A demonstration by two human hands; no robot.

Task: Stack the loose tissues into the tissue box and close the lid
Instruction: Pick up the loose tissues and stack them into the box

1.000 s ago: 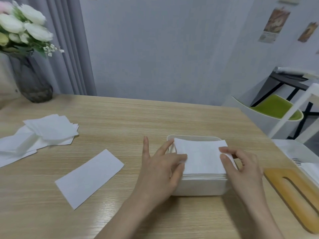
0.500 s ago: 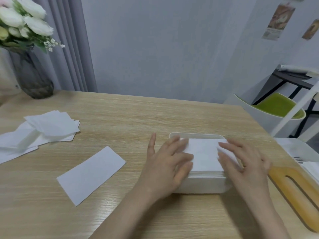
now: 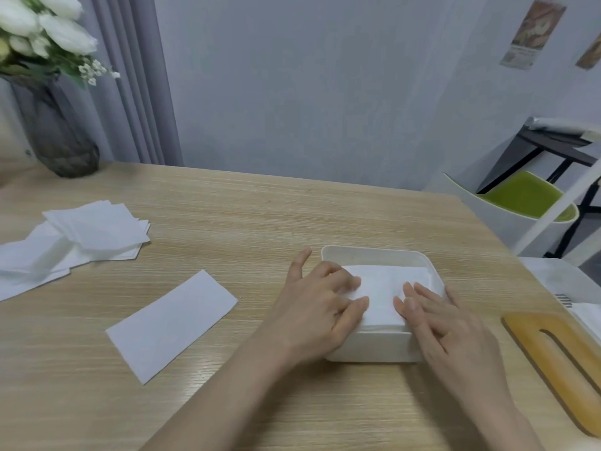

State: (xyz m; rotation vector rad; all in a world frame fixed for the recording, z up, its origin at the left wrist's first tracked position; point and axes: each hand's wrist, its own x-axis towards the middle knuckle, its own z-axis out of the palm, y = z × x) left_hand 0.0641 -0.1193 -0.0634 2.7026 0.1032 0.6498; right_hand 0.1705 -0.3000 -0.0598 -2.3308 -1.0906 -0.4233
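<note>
Where the wooden table [image 3: 292,216] met the far left corner, a dark glass vase [image 3: 61,141] of white flowers [image 3: 42,30] stood in front of a grey curtain [image 3: 136,83]. Nearer, along the left edge, a loose pile of tissues [image 3: 81,236] lay fanned out on the tabletop. Right of that pile and nearer, a single folded tissue [image 3: 172,323] lay flat on its own, set at a slant, apart from the pile.

Further right, the left hand [image 3: 318,314] rested palm down with its fingers straight and a little spread, the fingertips pressing on the left part of the stacked tissues [image 3: 383,288] in the white tissue box [image 3: 374,255]. Its thumb stuck out to the far side, clear of the box. That box sat open near the middle right of the table, its far inside wall bare, the stack filling the near part and standing about level with the rim.

Beside it, the right hand [image 3: 445,327] also lay flat with straight fingers close together, pressing down on the right part of the same stack and covering the box's near right corner. Neither hand pinched anything.

To the right again, the wooden lid [image 3: 559,359] with its long slot lay flat on the table, off the box. Beyond it at the right edge sat a white tray [image 3: 553,275], and behind the table stood a chair with a green seat [image 3: 523,196].
</note>
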